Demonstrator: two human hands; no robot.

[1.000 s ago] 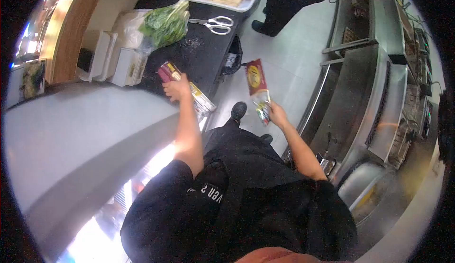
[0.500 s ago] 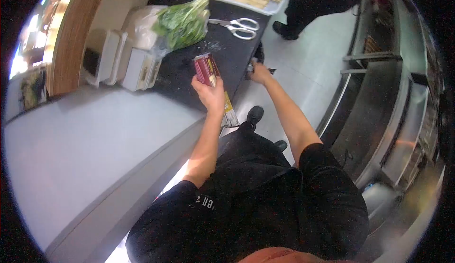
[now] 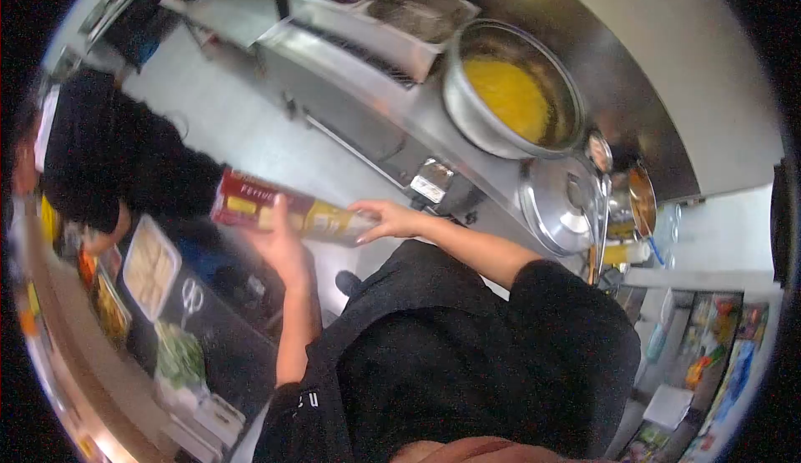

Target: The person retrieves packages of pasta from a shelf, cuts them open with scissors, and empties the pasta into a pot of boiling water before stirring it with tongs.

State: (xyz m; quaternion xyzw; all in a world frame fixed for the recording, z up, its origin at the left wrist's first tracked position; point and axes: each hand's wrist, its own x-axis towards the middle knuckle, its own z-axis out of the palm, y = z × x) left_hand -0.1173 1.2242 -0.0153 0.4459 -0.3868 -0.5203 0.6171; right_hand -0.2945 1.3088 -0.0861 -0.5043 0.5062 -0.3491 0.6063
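A long maroon and yellow box of fettuccine (image 3: 321,219) lies slantwise in front of my body, above the floor. My left hand (image 3: 282,248) grips it from below near the maroon end, with the thumb up over the front face. At the opposite, paler end, my right hand (image 3: 388,218) closes its fingers round the box's corner. Whether that end is sealed or torn I cannot make out. Both hands are slightly blurred.
Ahead stands a large metal pot (image 3: 459,117) with yellow contents, beside a lid (image 3: 561,204) and a smaller pot (image 3: 632,204). At left, a person (image 3: 108,146) in black works at a dark counter (image 3: 238,329) with scissors (image 3: 193,295), leafy greens (image 3: 179,354) and a tray (image 3: 171,246) of rolls.
My view has swung right, from the counter to the cooking line. My right hand has come from the counter's edge onto the box, which has turned from steep to nearly level.
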